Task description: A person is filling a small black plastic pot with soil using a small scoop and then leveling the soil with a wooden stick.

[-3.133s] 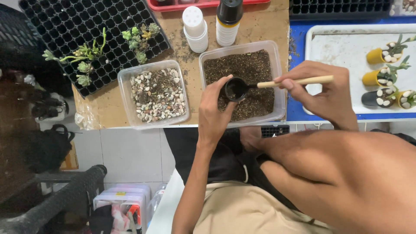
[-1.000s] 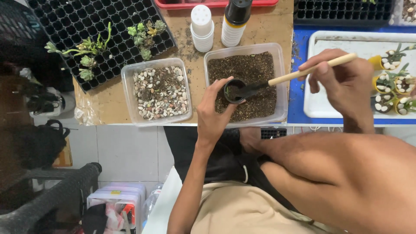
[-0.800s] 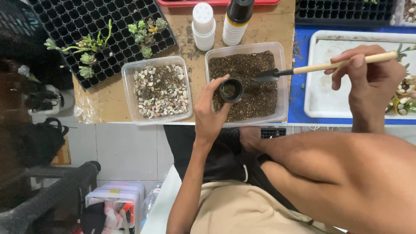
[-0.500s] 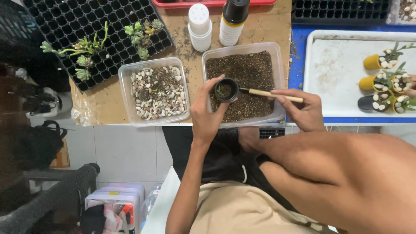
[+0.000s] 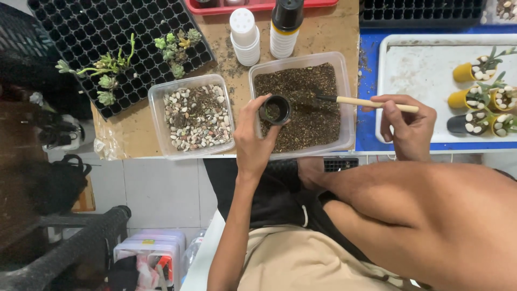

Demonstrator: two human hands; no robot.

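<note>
My left hand [image 5: 252, 141] grips a small black pot [image 5: 275, 110] with soil inside, held over the left edge of a clear tub of dark soil [image 5: 346, 91]. My right hand [image 5: 407, 125] holds the wooden handle of a small trowel [image 5: 355, 101]. The trowel's dark blade lies in the soil to the right of the pot, apart from it.
A clear tub of pebbles [image 5: 195, 117] stands left of the soil tub. A black seedling tray with succulents [image 5: 113, 48] is at the back left. Two white stacked cup columns [image 5: 244, 36] stand behind. A white tray [image 5: 425, 70] at right holds several planted yellow and black pots [image 5: 474, 99].
The trowel left the pot, swung out to the right, and now its blade rests in the soil tub. My left hand kept the pot in nearly the same place.
</note>
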